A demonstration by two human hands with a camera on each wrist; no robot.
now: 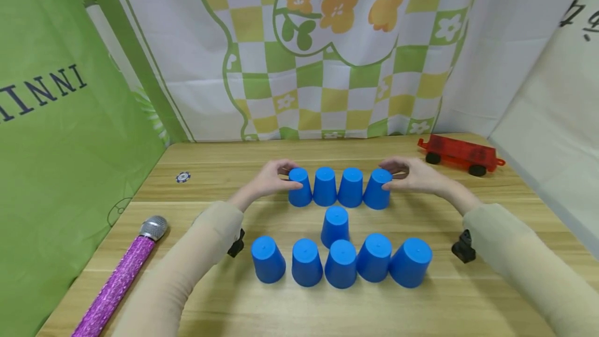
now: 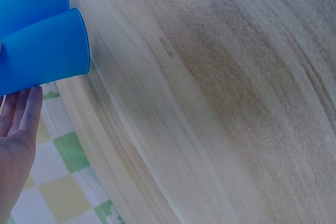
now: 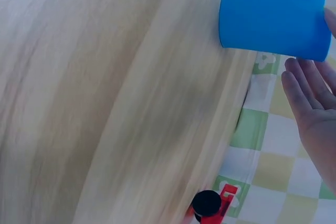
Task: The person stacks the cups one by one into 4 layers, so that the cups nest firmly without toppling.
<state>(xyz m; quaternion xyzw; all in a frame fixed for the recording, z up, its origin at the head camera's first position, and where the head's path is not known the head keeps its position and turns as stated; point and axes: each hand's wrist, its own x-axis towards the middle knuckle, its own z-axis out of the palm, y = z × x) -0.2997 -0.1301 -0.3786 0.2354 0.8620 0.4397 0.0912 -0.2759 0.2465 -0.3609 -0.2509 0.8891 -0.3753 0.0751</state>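
Note:
Several upside-down blue cups stand on the wooden table in a back row and a front row [image 1: 341, 265], with a single cup [image 1: 335, 228] between the rows. At the left end of the back row, my left hand [image 1: 272, 178] holds the end cup [image 1: 300, 191], thumb in front and fingers behind. My right hand [image 1: 413, 176] holds the right end cup [image 1: 377, 192] the same way. Both wrist views show fingertips against the cup sides; each thumb is mostly cut off by the frame edge. Two more cups [image 1: 325, 189] stand between the held ones.
A microphone [image 1: 117, 274] with a glittery purple handle lies at the left. Behind the right hand is a red toy wagon [image 1: 460, 152] with black wheels. A small round chip [image 1: 183, 177] lies at the back left. A patterned curtain [image 1: 327, 82] hangs behind the table.

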